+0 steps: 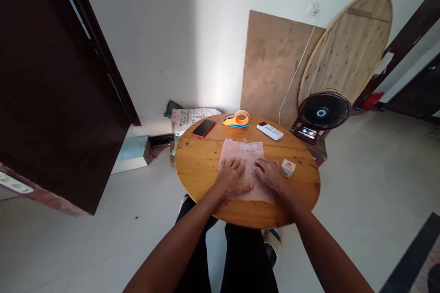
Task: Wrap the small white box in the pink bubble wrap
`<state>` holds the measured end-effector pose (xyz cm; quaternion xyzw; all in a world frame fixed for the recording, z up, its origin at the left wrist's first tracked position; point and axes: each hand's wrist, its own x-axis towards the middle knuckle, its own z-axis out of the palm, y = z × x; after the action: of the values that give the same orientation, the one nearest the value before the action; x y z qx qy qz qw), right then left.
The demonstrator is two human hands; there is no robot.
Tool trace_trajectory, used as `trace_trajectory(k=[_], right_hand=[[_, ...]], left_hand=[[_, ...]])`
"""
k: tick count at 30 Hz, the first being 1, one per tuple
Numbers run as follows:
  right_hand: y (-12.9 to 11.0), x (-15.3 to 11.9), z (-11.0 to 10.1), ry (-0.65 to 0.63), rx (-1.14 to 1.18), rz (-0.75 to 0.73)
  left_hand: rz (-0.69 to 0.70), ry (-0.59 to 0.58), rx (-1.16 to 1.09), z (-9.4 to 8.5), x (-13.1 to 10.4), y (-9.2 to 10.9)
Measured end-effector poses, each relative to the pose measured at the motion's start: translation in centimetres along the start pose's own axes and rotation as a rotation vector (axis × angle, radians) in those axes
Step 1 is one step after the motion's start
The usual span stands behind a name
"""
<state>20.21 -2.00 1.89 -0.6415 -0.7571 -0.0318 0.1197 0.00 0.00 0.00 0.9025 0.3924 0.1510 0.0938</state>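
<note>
A pinkish sheet of bubble wrap [242, 150] lies flat on the round wooden table [194, 160]. My left hand [233, 179] rests on the left part of the sheet, palm down with its fingers spread. On the right part of the sheet is my right hand [271, 173], its fingers bent a little and apart, with nothing visible in them. Just right of that hand sits a small white box with red print [288, 167].
Along the table's far side are a phone with a red edge [203, 128], an orange and blue tape dispenser [237, 119] and a white remote control [270, 131]. A fan [322, 111] stands beyond the right edge. Boards [271, 64] lean against the wall.
</note>
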Motion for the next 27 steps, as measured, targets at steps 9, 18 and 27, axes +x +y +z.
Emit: trace_trajectory(k=[9, 18, 27], right_hand=[[0.9, -1.7, -1.1, -0.159, 0.031, -0.072], [0.9, -2.5, 0.5, -0.089, 0.037, -0.04], [1.0, -2.3, 1.1, -0.052, 0.021, -0.022]], left_hand=[[-0.052, 0.046, -0.072, -0.1, 0.0, -0.3], [-0.098, 0.057, -0.039, -0.3, 0.3, -0.7], [-0.005, -0.057, -0.029, -2.4, 1.0, -1.9]])
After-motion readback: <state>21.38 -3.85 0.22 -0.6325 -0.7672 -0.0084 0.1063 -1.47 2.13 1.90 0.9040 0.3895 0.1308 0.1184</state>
